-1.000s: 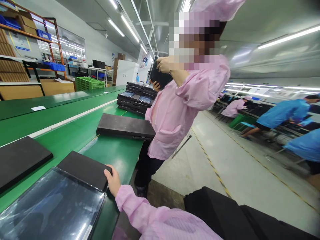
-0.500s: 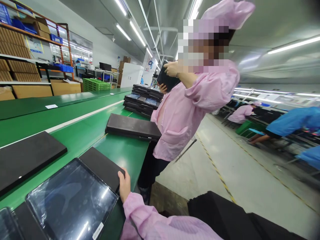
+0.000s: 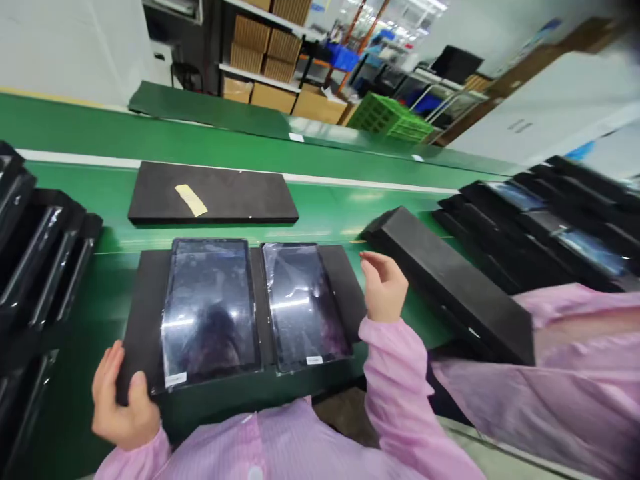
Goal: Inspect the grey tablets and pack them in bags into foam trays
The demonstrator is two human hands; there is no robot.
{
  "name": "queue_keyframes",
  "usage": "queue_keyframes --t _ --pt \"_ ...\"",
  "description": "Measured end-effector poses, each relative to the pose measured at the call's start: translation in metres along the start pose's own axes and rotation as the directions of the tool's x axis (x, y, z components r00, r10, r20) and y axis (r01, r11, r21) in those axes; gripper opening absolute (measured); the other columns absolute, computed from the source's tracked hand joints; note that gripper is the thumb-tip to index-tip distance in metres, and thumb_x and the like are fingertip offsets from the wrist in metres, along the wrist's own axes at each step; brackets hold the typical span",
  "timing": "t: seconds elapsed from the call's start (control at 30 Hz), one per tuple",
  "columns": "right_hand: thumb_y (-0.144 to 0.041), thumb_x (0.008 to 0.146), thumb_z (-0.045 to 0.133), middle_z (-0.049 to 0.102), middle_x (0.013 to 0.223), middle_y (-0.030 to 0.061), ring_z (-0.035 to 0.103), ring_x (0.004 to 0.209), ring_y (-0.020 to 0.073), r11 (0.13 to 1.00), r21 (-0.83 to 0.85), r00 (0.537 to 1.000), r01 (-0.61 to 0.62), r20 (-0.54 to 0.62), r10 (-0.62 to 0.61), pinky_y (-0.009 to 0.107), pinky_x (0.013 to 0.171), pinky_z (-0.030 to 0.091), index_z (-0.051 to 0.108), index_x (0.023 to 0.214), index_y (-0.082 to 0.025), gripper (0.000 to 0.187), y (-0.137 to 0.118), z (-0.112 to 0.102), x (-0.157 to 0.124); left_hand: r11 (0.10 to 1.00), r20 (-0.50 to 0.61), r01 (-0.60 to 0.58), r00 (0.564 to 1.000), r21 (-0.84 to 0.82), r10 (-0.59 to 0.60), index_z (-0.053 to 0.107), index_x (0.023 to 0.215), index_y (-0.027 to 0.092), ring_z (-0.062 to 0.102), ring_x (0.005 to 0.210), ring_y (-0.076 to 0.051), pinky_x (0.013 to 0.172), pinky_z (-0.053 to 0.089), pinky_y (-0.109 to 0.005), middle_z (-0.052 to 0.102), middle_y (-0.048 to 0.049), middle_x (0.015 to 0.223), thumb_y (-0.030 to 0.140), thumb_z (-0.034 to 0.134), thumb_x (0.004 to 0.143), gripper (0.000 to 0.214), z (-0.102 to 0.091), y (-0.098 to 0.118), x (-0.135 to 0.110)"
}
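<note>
In front of me a black foam tray (image 3: 145,283) lies on the green work surface. Two dark tablet-like screens with glossy film rest on it: a left screen (image 3: 210,307) and a right screen (image 3: 305,303), each with a small white label at its lower edge. My left hand (image 3: 125,407) is at the tray's near left corner, fingers and thumb spread, fingertips against its side. Just off the tray's right end is my right hand (image 3: 385,287), fingers bent and a little apart from the thumb, with nothing visible in it.
Behind the tray lies another black foam block (image 3: 225,193) with a strip of yellow tape (image 3: 191,200). A long black block (image 3: 445,280) sits slantwise on the right, beside a co-worker's pink sleeve (image 3: 575,313). Stacked trays stand at the left (image 3: 45,253) and far right (image 3: 530,233).
My view has swung left and down from the co-worker to the tray. My right hand, earlier holding the tray's end, is now off it. My left hand has come into view.
</note>
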State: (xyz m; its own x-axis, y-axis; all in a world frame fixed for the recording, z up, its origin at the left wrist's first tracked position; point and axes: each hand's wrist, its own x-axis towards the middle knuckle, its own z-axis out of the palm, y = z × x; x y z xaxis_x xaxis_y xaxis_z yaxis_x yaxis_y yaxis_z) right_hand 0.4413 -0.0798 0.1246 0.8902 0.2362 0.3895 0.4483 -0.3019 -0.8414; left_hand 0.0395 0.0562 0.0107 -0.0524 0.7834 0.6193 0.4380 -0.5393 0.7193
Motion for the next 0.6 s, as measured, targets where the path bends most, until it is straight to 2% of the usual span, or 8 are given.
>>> queue_keyframes --t 0.03,0.07,0.13,0.2,0.27,0.4,0.53,0.6 --pt "-0.037 0.077 0.065 0.075 0.097 0.0103 0.07 0.094 0.0261 0.989 -0.045 0.984 0.138 0.124 -0.131 0.045 0.094 0.052 0.073 0.095 -0.018 0.027 -0.018 0.016 0.002 0.995 -0.021 -0.082 0.996 0.052 0.083 0.062 0.139 0.021 0.054 0.131 -0.039 0.11 0.041 -0.057 0.062 -0.0126 0.139 0.021 0.061 0.088 0.052 -0.002 -0.004 -0.001" --pt "-0.035 0.081 0.063 0.076 0.099 0.0105 0.071 0.094 0.0259 0.955 -0.07 0.925 0.289 0.277 -0.26 0.045 0.093 0.053 0.073 0.099 -0.019 0.026 -0.035 0.034 0.003 0.974 0.002 -0.199 0.98 0.105 0.2 0.064 0.137 0.02 0.052 0.133 -0.038 0.111 0.039 -0.056 0.062 -0.0141 0.139 0.021 0.065 0.085 0.052 -0.004 -0.007 -0.001" --pt "-0.033 0.086 0.063 0.076 0.109 0.0105 0.07 0.104 0.0267 0.834 -0.03 0.692 0.551 0.575 -0.437 0.046 0.097 0.053 0.073 0.106 -0.019 0.027 -0.066 0.075 0.004 0.891 0.085 -0.415 0.91 0.185 0.406 0.066 0.134 0.02 0.053 0.13 -0.035 0.112 0.035 -0.053 0.064 -0.0146 0.135 0.021 0.068 0.082 0.052 -0.007 -0.008 0.001" --pt "-0.031 0.088 0.064 0.073 0.118 0.0127 0.068 0.111 0.0278 0.75 0.013 0.475 0.661 0.767 -0.432 0.047 0.101 0.052 0.072 0.115 -0.015 0.032 -0.086 0.118 0.002 0.85 0.161 -0.498 0.865 0.169 0.475 0.069 0.129 0.022 0.06 0.115 -0.03 0.113 0.031 -0.051 0.072 -0.0128 0.119 0.022 0.066 0.083 0.046 -0.008 -0.005 0.003" --pt "-0.029 0.088 0.066 0.072 0.12 0.0183 0.068 0.113 0.0308 0.72 -0.029 0.374 0.694 0.868 -0.326 0.048 0.102 0.051 0.07 0.118 -0.008 0.037 -0.096 0.155 -0.003 0.854 0.197 -0.507 0.855 0.118 0.48 0.072 0.121 0.022 0.063 0.097 -0.026 0.112 0.029 -0.048 0.075 -0.0095 0.098 0.026 0.063 0.085 0.037 -0.008 -0.002 0.005" --pt "-0.027 0.096 0.057 0.073 0.121 0.0169 0.068 0.114 0.0284 0.738 -0.044 0.322 0.673 0.916 -0.239 0.044 0.102 0.051 0.068 0.122 -0.008 0.034 -0.095 0.198 -0.024 0.81 0.198 -0.581 0.806 0.08 0.558 0.073 0.105 0.024 0.059 0.085 -0.024 0.105 0.031 -0.044 0.073 -0.0064 0.087 0.036 0.063 0.083 0.027 -0.008 -0.002 0.009" --pt "-0.026 0.098 0.054 0.072 0.123 0.0149 0.067 0.116 0.0255 0.781 0.009 0.362 0.624 0.883 -0.3 0.039 0.103 0.05 0.066 0.123 -0.008 0.034 -0.086 0.205 -0.037 0.879 0.196 -0.461 0.879 0.12 0.434 0.072 0.097 0.024 0.058 0.088 -0.025 0.1 0.032 -0.045 0.072 -0.0076 0.09 0.035 0.065 0.082 0.02 -0.01 -0.002 0.013" --pt "-0.028 0.097 0.056 0.073 0.12 0.0147 0.068 0.114 0.0259 0.772 0.047 0.347 0.634 0.875 -0.338 0.039 0.102 0.05 0.067 0.122 -0.008 0.034 -0.083 0.203 -0.04 0.905 0.183 -0.404 0.908 0.133 0.378 0.071 0.098 0.025 0.058 0.088 -0.026 0.098 0.033 -0.046 0.072 -0.0075 0.091 0.038 0.063 0.083 0.021 -0.011 0.0 0.013"
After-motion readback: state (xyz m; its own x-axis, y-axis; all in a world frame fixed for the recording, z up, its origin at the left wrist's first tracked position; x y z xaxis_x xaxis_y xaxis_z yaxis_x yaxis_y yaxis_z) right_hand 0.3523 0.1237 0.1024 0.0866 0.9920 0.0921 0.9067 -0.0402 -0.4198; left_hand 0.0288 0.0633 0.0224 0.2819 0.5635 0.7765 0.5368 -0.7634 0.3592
